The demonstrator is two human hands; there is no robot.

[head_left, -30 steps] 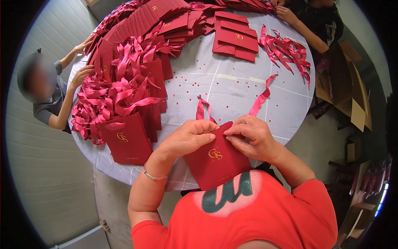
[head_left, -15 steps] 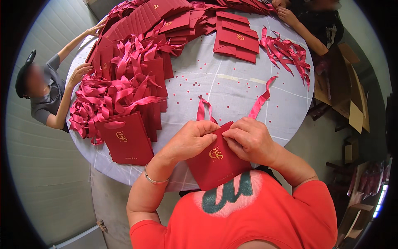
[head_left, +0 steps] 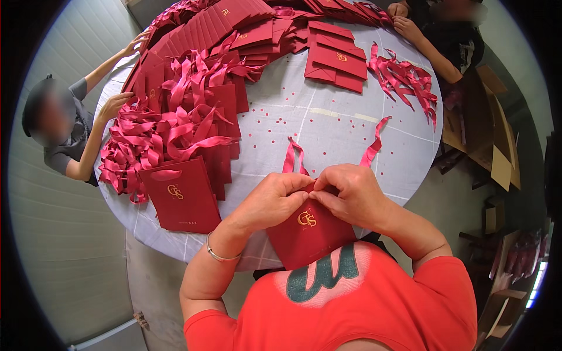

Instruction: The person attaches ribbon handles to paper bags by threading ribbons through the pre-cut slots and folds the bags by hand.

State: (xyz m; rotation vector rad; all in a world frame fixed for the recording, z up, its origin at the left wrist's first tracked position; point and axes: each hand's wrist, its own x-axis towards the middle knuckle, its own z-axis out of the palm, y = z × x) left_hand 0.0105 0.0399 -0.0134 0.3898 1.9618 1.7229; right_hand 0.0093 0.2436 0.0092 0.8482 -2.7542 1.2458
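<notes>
A red paper gift bag [head_left: 304, 237] with a gold emblem lies tilted at the table's near edge, against my shirt. At its top edge my left hand [head_left: 275, 199] is closed in a pinch on the bag. My right hand [head_left: 354, 196] pinches the same edge, its fingertips meeting those of the left. Whether ribbon is also between the fingertips is hidden. A pink ribbon [head_left: 291, 157] rises beyond my left hand, and another ribbon length [head_left: 372, 143] comes from behind my right hand.
Finished-looking red bags with ribbons [head_left: 181, 196] stand crowded at the left. Stacked flat bags [head_left: 336, 55] and loose ribbons [head_left: 404, 79] lie farther back on the round table [head_left: 328, 131]. Small red dots are scattered over the cloth. Two co-workers reach in from the far sides; cardboard boxes [head_left: 497, 134] stand right.
My right hand has shifted slightly left, bringing its fingertips against those of my left hand at the bag's top edge. The ribbon beyond it has moved a little. The view has shifted slightly.
</notes>
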